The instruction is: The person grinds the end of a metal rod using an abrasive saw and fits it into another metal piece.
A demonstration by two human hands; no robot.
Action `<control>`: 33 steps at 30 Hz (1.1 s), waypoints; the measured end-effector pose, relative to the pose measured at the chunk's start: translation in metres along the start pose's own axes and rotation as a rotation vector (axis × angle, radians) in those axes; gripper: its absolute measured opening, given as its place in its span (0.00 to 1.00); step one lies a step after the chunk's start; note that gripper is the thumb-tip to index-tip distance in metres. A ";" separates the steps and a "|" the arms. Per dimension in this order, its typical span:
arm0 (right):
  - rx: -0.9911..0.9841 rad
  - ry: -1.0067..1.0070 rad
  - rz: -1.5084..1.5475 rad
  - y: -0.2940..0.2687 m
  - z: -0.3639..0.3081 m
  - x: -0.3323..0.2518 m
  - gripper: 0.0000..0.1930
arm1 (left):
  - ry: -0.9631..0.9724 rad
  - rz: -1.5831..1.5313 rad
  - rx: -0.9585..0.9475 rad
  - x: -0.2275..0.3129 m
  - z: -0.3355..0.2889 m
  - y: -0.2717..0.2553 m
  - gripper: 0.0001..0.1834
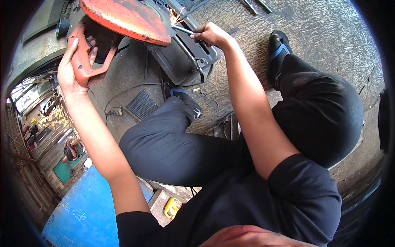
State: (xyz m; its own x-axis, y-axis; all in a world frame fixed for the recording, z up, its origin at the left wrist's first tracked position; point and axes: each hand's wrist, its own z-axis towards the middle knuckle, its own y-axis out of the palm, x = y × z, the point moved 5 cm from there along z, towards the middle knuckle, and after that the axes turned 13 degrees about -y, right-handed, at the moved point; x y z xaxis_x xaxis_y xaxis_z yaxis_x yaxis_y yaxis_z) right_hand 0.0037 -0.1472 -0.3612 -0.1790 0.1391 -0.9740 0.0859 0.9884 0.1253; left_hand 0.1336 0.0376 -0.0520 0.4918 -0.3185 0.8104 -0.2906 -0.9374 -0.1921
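My left hand (pixel 69 76) is wrapped round the orange D-shaped handle (pixel 84 68) of a chop saw. The saw's worn orange blade guard (pixel 127 20) slants across the top of the view. In its closed fingers, my right hand (pixel 210 33) grips a thin metal rod (pixel 182 29). The rod's far end reaches the cutting disc (pixel 163 15), where orange sparks (pixel 174 17) spray out. Beneath lies the saw's dark metal base (pixel 175 61), with a clamp screw (pixel 187 51) along it. The exact contact between disc and rod is partly hidden.
Short dark rods (pixel 142 105) lie in a row on the floor near a cable (pixel 123 91). My sandalled feet flank the saw. More metal rods (pixel 257 5) lie at the far right. A blue sheet (pixel 82 214), a yellow container (pixel 173 207) and another person (pixel 72 151) are to the left.
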 end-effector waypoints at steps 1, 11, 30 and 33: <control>0.008 -0.017 -0.030 0.000 0.001 0.001 0.14 | 0.000 0.000 0.000 0.000 0.000 0.000 0.24; 0.040 0.165 0.231 -0.002 -0.007 -0.003 0.16 | -0.015 0.019 0.051 0.000 0.006 -0.011 0.24; -0.085 0.173 0.374 0.011 -0.013 -0.004 0.12 | 0.008 0.004 -0.039 0.000 0.003 -0.002 0.25; -0.039 0.159 0.332 0.007 -0.013 -0.004 0.11 | 0.010 0.000 -0.033 0.001 0.002 -0.001 0.25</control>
State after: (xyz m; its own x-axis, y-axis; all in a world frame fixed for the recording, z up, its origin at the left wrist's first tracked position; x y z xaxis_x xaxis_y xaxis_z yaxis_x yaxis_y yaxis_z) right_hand -0.0077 -0.1399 -0.3545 -0.2976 0.4577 -0.8378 0.1282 0.8888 0.4400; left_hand 0.1361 0.0380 -0.0525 0.4835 -0.3169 0.8160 -0.3179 -0.9321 -0.1737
